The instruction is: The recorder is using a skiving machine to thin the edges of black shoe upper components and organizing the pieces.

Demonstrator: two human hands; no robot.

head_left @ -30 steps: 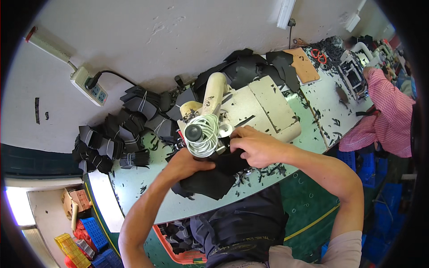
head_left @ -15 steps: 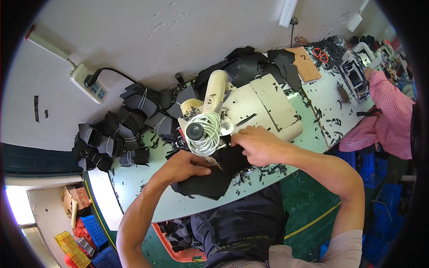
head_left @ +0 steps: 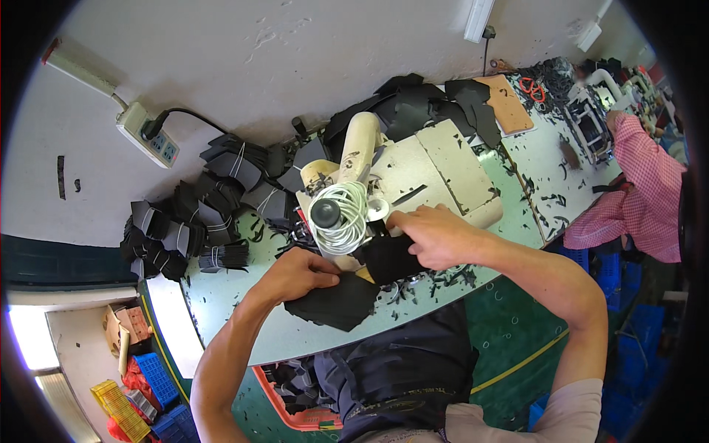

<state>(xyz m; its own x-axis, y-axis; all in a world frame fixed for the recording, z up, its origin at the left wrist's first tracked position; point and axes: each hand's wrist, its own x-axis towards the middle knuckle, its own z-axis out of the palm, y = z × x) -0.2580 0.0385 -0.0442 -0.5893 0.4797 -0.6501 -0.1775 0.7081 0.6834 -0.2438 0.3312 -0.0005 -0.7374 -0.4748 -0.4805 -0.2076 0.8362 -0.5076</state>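
A cream-coloured bench machine [head_left: 421, 166] stands in the middle of the worktable, with a coil of white cord [head_left: 346, 230] hanging round its black knob [head_left: 325, 213]. Just in front of its head, my left hand [head_left: 301, 275] pinches a flat black piece [head_left: 338, 304] between thumb and fingers. My right hand [head_left: 437, 236] is closed at the edge of another black piece [head_left: 389, 258], close by the small white wheel [head_left: 377, 210]. The two pieces meet or overlap below the cord. The machine's working point is hidden by the coil.
Banded bundles of black pieces [head_left: 181, 235] stand at the left; loose black sheets [head_left: 413, 111] lie behind the machine. Dark scraps litter the table [head_left: 229, 303]. A red basket [head_left: 295, 422] sits under the front edge. A person in a pink checked top [head_left: 635, 184] works at the right.
The black piece under my right hand has shifted slightly right and lies flatter. My left hand has moved a little left with its piece. The view has tilted slightly.
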